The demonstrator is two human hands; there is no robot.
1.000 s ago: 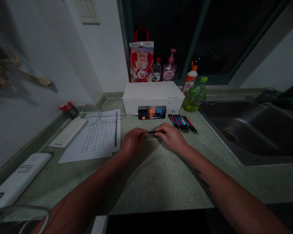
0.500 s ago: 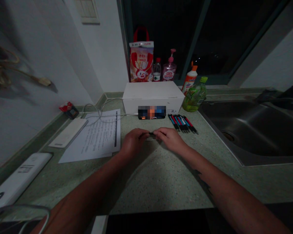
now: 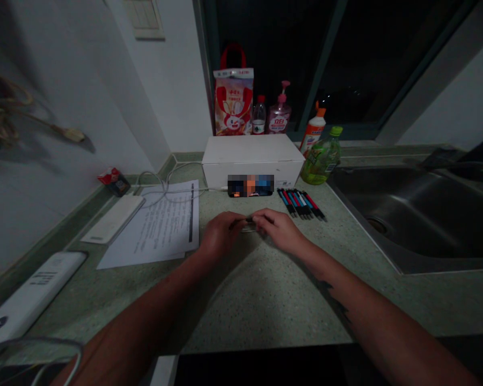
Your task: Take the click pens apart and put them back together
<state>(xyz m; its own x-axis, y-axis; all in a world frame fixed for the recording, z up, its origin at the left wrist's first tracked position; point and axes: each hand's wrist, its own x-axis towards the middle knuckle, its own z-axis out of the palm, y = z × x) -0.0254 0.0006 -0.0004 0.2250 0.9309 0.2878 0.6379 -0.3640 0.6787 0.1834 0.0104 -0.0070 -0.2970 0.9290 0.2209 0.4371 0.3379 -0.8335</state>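
Left hand (image 3: pixel 221 233) and right hand (image 3: pixel 282 228) both pinched on slim black stick-shaped piece (image 3: pixel 248 219), my fingertips nearly meeting, most of piece hidden. Piece sits well in from front edge of speckled green stone bench (image 3: pixel 265 300). Thin pale strip (image 3: pixel 248 231) just below fingers, can't tell if on bench. Black, red, blue plastic pens (image 3: pixel 301 205) in row near sink (image 3: pixel 434 214). White cardboard box (image 3: pixel 251 150) near back edge.
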